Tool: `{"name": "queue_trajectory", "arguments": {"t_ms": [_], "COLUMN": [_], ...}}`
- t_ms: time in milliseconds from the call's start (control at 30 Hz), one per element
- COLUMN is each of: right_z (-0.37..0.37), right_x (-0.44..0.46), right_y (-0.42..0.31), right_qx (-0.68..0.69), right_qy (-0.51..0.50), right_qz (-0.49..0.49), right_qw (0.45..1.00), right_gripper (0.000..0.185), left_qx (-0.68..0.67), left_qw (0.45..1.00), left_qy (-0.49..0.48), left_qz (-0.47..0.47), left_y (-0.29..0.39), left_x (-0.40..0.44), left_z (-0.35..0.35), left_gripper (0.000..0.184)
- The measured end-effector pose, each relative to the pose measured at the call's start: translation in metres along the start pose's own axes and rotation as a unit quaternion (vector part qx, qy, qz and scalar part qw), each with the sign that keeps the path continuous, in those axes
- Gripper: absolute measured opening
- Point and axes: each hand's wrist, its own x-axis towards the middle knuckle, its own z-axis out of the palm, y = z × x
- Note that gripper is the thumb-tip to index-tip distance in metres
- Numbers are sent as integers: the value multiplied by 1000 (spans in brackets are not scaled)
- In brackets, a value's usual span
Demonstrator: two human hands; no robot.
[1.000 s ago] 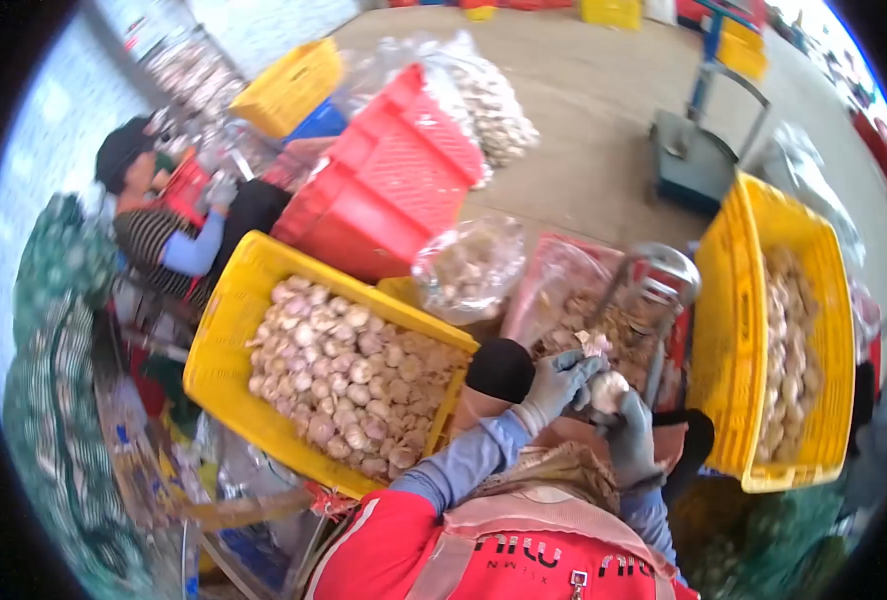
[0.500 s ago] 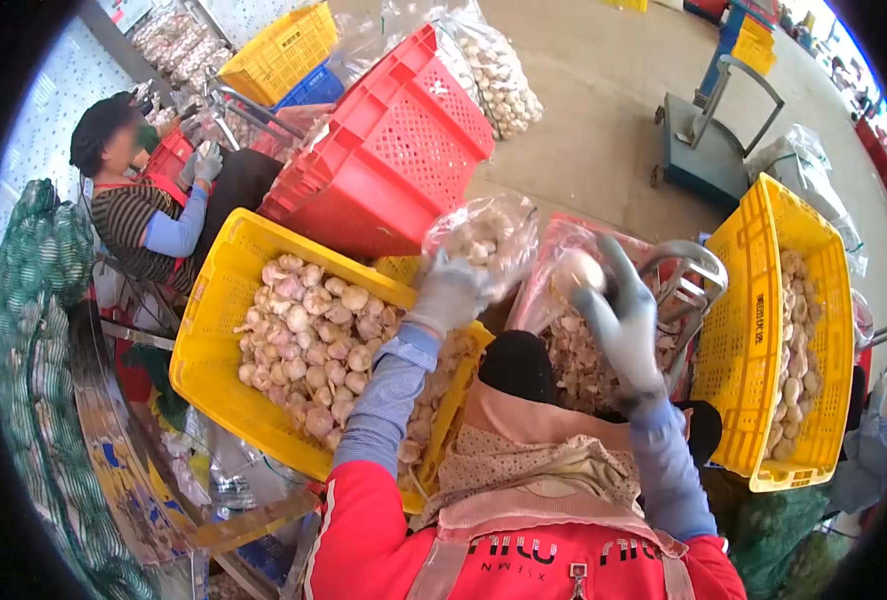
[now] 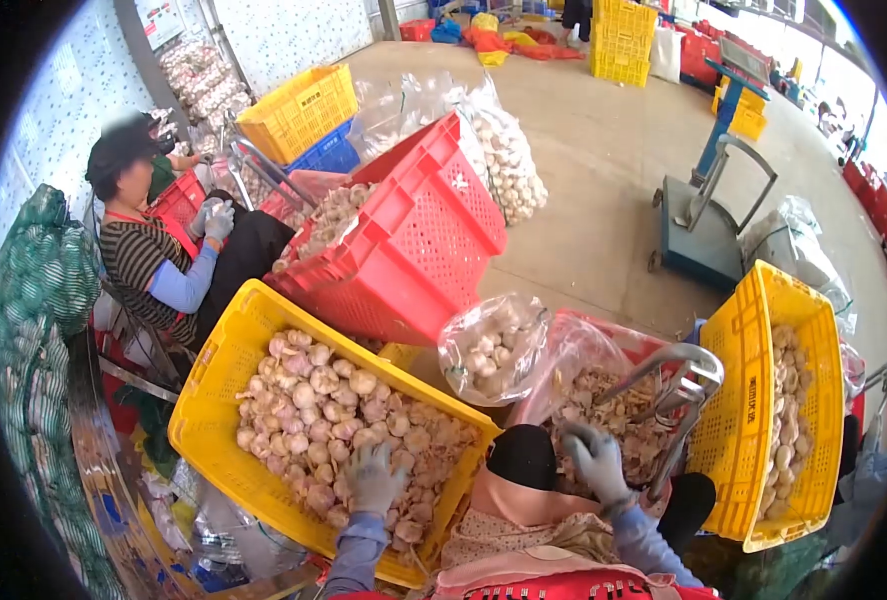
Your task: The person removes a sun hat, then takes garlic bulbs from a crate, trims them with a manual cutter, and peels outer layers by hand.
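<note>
My left hand [image 3: 376, 480], in a grey-white work glove, rests on garlic bulbs [image 3: 309, 400] in the large yellow crate [image 3: 209, 375]. Its fingers are spread over the bulbs, and the palm side is hidden. My right hand [image 3: 596, 460], gloved the same way, hovers above my lap at the near edge of a heap of garlic skins [image 3: 604, 395]. Its fingers are loosely bent and apart, with nothing visible in them. Beyond my hands is a clear plastic bag [image 3: 494, 350] with whitish bulbs inside.
A curved metal frame [image 3: 689, 375] rises right of the skins. To its right leans another yellow crate [image 3: 734, 420] of bulbs. A red crate [image 3: 404, 250] stands ahead, and a seated co-worker [image 3: 154, 230] is at left. A platform scale [image 3: 699, 235] stands farther off.
My left hand has moved from beside the plastic bag down onto the garlic in the crate. My right hand has come down and nearer; the white bulb seen at its fingers no longer shows there.
</note>
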Motion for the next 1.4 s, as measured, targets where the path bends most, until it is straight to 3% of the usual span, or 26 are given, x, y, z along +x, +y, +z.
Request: {"name": "queue_trajectory", "arguments": {"t_ms": [67, 133, 167, 233, 300, 333, 367, 433, 467, 567, 733, 833, 867, 933, 967, 1033, 1100, 1200, 1233, 1267, 1300, 1333, 1367, 1400], "right_z": [12, 10, 14, 16, 4, -2, -1, -4, 0, -2, -2, -5, -7, -10, -10, -8, -17, -15, -17, -19, -21, -16, -12, -24], "right_x": [-38, -62, -69, -81, -82, -83, -86, -90, -94, -102, -121, -133, -134, -136, -135, -133, -122, -107, -99, -95, -93, -89, -85, -85], "right_y": [32, 28, 34, 51, 26, 17, 33, 19, 40, 50, 50, 61, 63, 64, 62, 59, 27, 12, -6, -24, -36, -24, -13, -38], "right_qx": [33, 71, 74, 15, 62, 112, 101, 147, 79, -13, 5, 42, 67, 84, 85, 102, 125, 187, 305, 417, 422, 414, 406, 437], "right_qy": [16, -27, -27, 19, 11, 2, 16, 44, 56, 20, 28, 38, 59, 90, 84, 92, 53, -26, -63, -99, -99, -81, -63, -34], "right_qz": [95, 218, 222, 96, 146, 195, 163, 205, 145, 114, 85, 95, 96, 81, 79, 74, 74, 60, 92, 124, 118, 83, 48, 82], "right_qw": [995, 973, 972, 995, 987, 974, 981, 967, 985, 993, 996, 994, 991, 989, 990, 988, 988, 980, 946, 895, 893, 903, 910, 895], "right_gripper": [33, 34, 34, 34, 33, 32, 32, 35, 37, 38, 39, 39, 38, 37, 37, 39, 38, 45, 50, 56, 66, 57, 49, 46], "left_qx": [213, 242, 237, 263, 236, 196, 196, 182, 205, 204, 148, 13, 16, -142, -198, -545, -643, -578, -533, -531, -545, -580, -552, -577], "left_qw": [973, 961, 962, 955, 966, 965, 965, 971, 963, 949, 966, 969, 969, 970, 952, 793, 732, 804, 824, 811, 791, 748, 754, 747], "left_qy": [-81, -102, -107, -112, -82, -173, -173, -144, -164, -219, -201, -164, -163, -103, -104, -113, -145, -117, -114, -89, -137, -128, -80, -81], "left_qz": [42, 87, 86, 81, 69, 24, 27, -49, -65, -97, -66, -186, -186, -165, -208, -247, -174, 75, 157, 230, 243, 298, 348, 320], "left_y": [-23, -29, -28, -30, -36, -18, -22, -39, -23, -24, -49, -34, -35, -43, -20, -27, 53, 126, 148, 179, 205, 221, 239, 251], "left_x": [-30, -40, -43, -46, -53, -49, -50, -57, -52, -35, -25, -16, -13, -7, -2, 13, 8, 10, 10, 6, 0, -3, -5, -7], "left_z": [29, 54, 64, 71, 65, 25, 32, 45, 32, 35, 41, 23, 22, 24, 4, 13, -50, -53, -49, -52, -55, -27, -20, -9], "left_gripper": [51, 49, 48, 45, 49, 61, 61, 68, 73, 69, 62, 62, 62, 61, 65, 59, 54, 52, 49, 43, 38, 39, 42, 42]}}
